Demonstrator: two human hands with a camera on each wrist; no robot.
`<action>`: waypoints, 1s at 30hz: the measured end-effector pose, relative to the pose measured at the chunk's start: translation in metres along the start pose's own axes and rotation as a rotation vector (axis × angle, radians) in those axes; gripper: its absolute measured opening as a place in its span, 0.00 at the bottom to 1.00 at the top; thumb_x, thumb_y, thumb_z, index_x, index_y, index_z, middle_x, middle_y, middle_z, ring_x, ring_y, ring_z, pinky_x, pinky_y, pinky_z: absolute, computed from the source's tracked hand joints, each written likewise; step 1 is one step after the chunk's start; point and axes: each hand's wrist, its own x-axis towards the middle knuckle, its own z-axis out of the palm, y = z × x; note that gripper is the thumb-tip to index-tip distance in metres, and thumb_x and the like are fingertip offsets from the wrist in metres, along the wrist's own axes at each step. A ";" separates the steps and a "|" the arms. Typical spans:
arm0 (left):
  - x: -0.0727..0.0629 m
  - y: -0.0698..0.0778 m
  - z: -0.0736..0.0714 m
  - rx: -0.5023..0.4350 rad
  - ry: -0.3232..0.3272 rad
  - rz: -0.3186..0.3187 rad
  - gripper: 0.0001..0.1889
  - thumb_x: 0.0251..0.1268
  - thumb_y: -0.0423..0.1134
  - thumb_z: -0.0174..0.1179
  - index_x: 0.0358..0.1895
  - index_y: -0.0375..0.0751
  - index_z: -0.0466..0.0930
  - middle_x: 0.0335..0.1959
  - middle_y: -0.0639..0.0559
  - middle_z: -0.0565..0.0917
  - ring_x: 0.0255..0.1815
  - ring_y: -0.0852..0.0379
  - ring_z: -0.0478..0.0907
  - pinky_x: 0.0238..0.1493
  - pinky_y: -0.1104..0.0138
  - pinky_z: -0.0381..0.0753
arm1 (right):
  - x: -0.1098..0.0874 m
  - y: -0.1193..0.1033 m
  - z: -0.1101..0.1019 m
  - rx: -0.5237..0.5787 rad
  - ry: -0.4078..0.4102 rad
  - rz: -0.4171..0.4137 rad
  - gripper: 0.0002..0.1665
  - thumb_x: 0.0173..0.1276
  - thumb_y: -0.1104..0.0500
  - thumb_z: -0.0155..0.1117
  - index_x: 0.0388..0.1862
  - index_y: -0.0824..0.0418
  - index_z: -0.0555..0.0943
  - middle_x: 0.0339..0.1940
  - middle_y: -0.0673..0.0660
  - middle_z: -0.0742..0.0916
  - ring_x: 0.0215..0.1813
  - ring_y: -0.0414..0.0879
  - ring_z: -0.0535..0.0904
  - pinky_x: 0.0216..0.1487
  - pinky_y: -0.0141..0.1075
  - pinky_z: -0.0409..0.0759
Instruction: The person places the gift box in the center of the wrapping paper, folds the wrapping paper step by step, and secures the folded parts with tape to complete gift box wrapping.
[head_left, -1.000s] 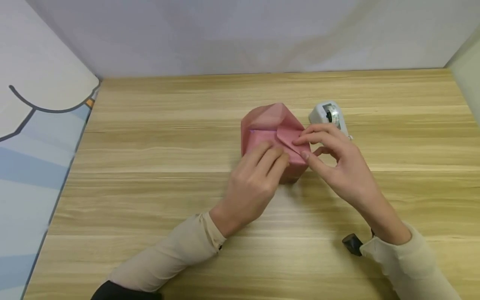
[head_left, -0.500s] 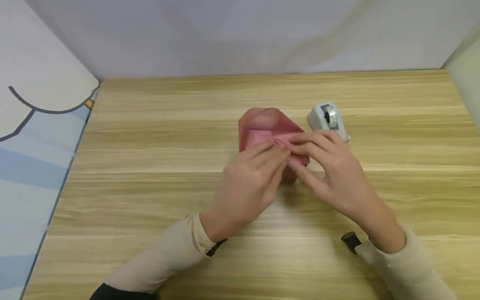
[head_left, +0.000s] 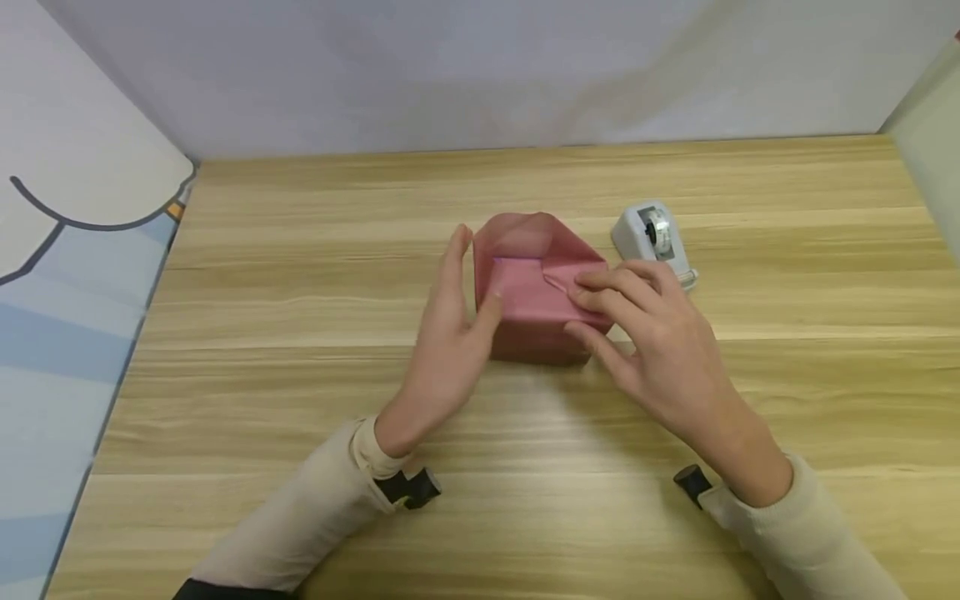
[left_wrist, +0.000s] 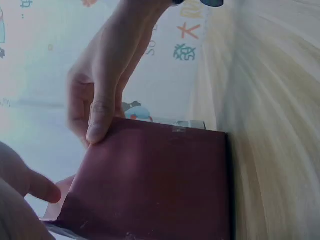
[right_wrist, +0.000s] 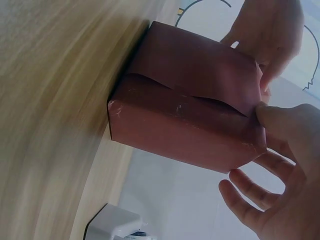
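A box wrapped in pink paper (head_left: pixel 536 343) stands on the table, its upper end facing up. At the top's right side a paper flap (head_left: pixel 551 287) is folded inward, while the far and left flaps still rise. My right hand (head_left: pixel 660 333) presses its fingertips on the folded paper, its thumb at the front edge, gripping that corner. Along the box's left side my left hand (head_left: pixel 446 342) holds its fingers straight, with the thumb at the top left edge. A wavy paper seam (right_wrist: pixel 187 94) runs down one side in the right wrist view.
A small white tape dispenser (head_left: pixel 632 240) with a clear roll stands just behind my right hand. Black wrist cameras (head_left: pixel 423 487) stick out from both cuffs. A pale wall (head_left: pixel 480 75) rises behind the wooden table (head_left: pixel 300 250), and a printed panel (head_left: pixel 75 350) borders it on the left.
My left hand has left the top of the box and moved to its left side, its fingers straightening. My right hand has shifted slightly left, pressing the right flap down.
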 end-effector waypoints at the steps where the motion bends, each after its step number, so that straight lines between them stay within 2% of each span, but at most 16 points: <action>1: 0.000 -0.001 0.002 0.036 -0.042 -0.020 0.40 0.81 0.39 0.51 0.86 0.39 0.39 0.88 0.45 0.49 0.88 0.54 0.46 0.87 0.57 0.46 | 0.000 0.000 0.000 0.001 0.000 0.001 0.21 0.62 0.61 0.79 0.54 0.62 0.88 0.57 0.58 0.89 0.62 0.60 0.78 0.63 0.54 0.79; 3: -0.001 -0.001 0.004 0.133 -0.108 -0.033 0.42 0.80 0.39 0.52 0.85 0.36 0.35 0.88 0.42 0.44 0.89 0.50 0.43 0.88 0.56 0.43 | -0.001 0.000 0.000 0.003 -0.001 0.006 0.21 0.62 0.61 0.79 0.54 0.62 0.88 0.57 0.58 0.89 0.62 0.60 0.77 0.63 0.53 0.79; 6: -0.005 0.003 0.006 0.298 -0.161 -0.030 0.46 0.79 0.43 0.54 0.84 0.32 0.32 0.87 0.37 0.41 0.89 0.45 0.40 0.88 0.50 0.41 | -0.001 0.000 0.000 0.007 -0.002 0.011 0.21 0.62 0.61 0.79 0.55 0.62 0.88 0.57 0.58 0.89 0.62 0.60 0.77 0.63 0.53 0.79; 11: -0.011 0.010 0.007 0.537 -0.193 -0.027 0.49 0.78 0.47 0.57 0.84 0.29 0.32 0.87 0.33 0.41 0.89 0.42 0.40 0.86 0.41 0.38 | -0.001 0.000 0.000 0.007 0.000 0.012 0.21 0.62 0.61 0.79 0.55 0.62 0.88 0.57 0.58 0.89 0.62 0.60 0.77 0.63 0.53 0.79; 15: -0.016 0.012 0.009 0.694 -0.201 0.008 0.49 0.78 0.49 0.57 0.83 0.27 0.36 0.86 0.32 0.41 0.89 0.40 0.40 0.85 0.37 0.39 | -0.001 0.000 0.000 0.006 0.001 0.011 0.21 0.62 0.61 0.79 0.55 0.62 0.88 0.57 0.58 0.89 0.62 0.60 0.77 0.62 0.53 0.80; 21: -0.021 0.013 0.010 0.832 -0.180 0.101 0.45 0.80 0.51 0.55 0.83 0.26 0.42 0.86 0.32 0.43 0.88 0.38 0.43 0.83 0.35 0.44 | -0.002 0.001 0.001 0.008 0.004 0.012 0.21 0.62 0.62 0.79 0.54 0.63 0.88 0.57 0.58 0.89 0.61 0.60 0.77 0.62 0.53 0.80; 30: -0.032 0.013 0.014 1.042 -0.136 0.308 0.38 0.80 0.50 0.55 0.80 0.26 0.56 0.83 0.30 0.56 0.86 0.35 0.51 0.85 0.41 0.52 | -0.003 0.001 0.000 0.012 -0.001 0.019 0.21 0.62 0.62 0.79 0.55 0.62 0.88 0.57 0.58 0.89 0.62 0.59 0.77 0.63 0.52 0.79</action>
